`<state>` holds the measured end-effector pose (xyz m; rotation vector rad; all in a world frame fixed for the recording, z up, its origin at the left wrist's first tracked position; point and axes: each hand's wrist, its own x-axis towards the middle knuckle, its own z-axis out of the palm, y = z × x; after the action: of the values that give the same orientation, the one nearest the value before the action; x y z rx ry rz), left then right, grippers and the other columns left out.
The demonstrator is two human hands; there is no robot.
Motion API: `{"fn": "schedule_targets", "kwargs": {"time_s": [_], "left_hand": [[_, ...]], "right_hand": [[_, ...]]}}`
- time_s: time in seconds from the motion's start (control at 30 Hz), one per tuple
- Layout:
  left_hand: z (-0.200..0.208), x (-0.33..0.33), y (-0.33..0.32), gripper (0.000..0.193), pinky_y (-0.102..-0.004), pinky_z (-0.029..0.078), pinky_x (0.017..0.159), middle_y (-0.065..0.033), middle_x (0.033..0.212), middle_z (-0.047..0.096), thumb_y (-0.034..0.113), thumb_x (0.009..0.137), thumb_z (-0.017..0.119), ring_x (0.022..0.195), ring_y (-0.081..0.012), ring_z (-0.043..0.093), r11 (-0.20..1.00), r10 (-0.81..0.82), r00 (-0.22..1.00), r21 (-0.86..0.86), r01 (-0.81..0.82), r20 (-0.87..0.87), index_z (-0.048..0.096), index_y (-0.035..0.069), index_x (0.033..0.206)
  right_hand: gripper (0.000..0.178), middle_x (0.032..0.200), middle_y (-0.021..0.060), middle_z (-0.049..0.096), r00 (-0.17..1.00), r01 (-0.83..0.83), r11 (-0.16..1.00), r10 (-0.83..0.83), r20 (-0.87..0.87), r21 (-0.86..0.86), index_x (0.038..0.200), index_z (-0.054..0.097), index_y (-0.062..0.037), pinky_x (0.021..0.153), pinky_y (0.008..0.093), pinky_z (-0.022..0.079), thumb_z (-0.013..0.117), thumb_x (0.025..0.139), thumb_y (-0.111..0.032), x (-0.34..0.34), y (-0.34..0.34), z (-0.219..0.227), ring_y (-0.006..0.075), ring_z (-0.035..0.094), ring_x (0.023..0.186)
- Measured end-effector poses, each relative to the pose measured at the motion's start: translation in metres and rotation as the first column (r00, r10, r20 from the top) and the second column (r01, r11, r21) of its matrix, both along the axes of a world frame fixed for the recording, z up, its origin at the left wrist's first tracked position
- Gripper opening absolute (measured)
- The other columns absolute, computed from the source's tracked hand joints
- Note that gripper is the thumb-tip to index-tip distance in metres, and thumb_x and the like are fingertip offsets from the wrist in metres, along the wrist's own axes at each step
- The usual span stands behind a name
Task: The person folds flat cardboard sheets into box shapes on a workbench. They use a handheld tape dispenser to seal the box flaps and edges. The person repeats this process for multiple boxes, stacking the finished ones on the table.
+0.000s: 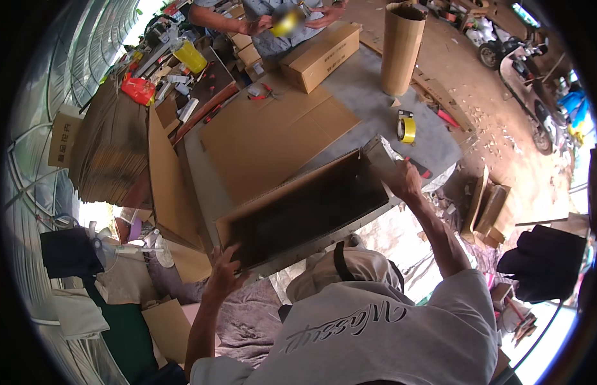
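Note:
A long open cardboard box (295,215) lies slantwise at the near edge of the grey table (433,154), its inside dark. My left hand (225,274) grips its left end, with the fingers over the edge. At the opposite end my right hand (404,181) holds the box by a raised end flap. Close beyond that hand is a red and black tool (420,168), partly hidden. A yellow tape roll (406,128) stands farther back. Behind the box spreads a flat cardboard sheet (273,141).
Across the table a co-worker's hands (260,25) hold a yellow, blurred object near a closed carton (324,56). A tall cardboard tube (401,51) stands at the far right. Red-handled pliers (263,93) lie by the sheet; stacked flat cardboard (115,144) is on the left.

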<state>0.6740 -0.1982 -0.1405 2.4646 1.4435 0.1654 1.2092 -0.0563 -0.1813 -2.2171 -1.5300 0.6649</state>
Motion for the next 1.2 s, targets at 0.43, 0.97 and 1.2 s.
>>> {"fn": "schedule_targets", "kwargs": {"time_s": [0.43,0.97,1.2], "left_hand": [[0.036,0.005,-0.003,0.047,-0.049,0.056,0.082,-0.0238,0.111,0.071,0.045,0.091,0.073,0.091,-0.0414,0.069,0.952,-0.024,0.984,-0.304,-0.031,-0.175,0.076,-0.001,0.081],[-0.04,0.131,0.115,0.071,-0.0491,0.047,0.108,-0.0343,0.157,0.03,0.022,0.08,0.077,0.134,-0.0458,0.049,0.934,-0.357,0.927,-0.051,0.353,-0.114,0.056,0.003,0.144],[-0.028,0.184,0.121,0.101,-0.0782,0.013,0.115,-0.031,0.169,-0.005,0.055,0.067,0.087,0.156,-0.0537,-0.003,0.94,-0.341,0.935,0.059,0.336,0.1,0.052,0.015,0.153]], "right_hand": [[0.088,0.097,0.0282,0.075,0.992,0.108,0.994,-0.108,-0.059,-0.004,0.102,0.075,0.0086,0.081,0.0457,0.058,0.075,0.073,-0.075,-0.006,-0.002,-0.014,0.0362,0.075,0.096],[0.083,0.076,0.0136,0.073,0.98,0.169,0.983,-0.176,-0.089,-0.072,0.084,0.076,0.0092,0.061,0.0365,0.052,0.083,0.068,-0.072,0.002,-0.001,0.014,0.0189,0.07,0.068],[0.081,0.075,0.0117,0.071,0.964,0.175,0.982,-0.185,-0.189,-0.066,0.084,0.075,0.0083,0.064,0.0377,0.052,0.083,0.07,-0.071,-0.001,0.0,0.01,0.018,0.067,0.071]]}}
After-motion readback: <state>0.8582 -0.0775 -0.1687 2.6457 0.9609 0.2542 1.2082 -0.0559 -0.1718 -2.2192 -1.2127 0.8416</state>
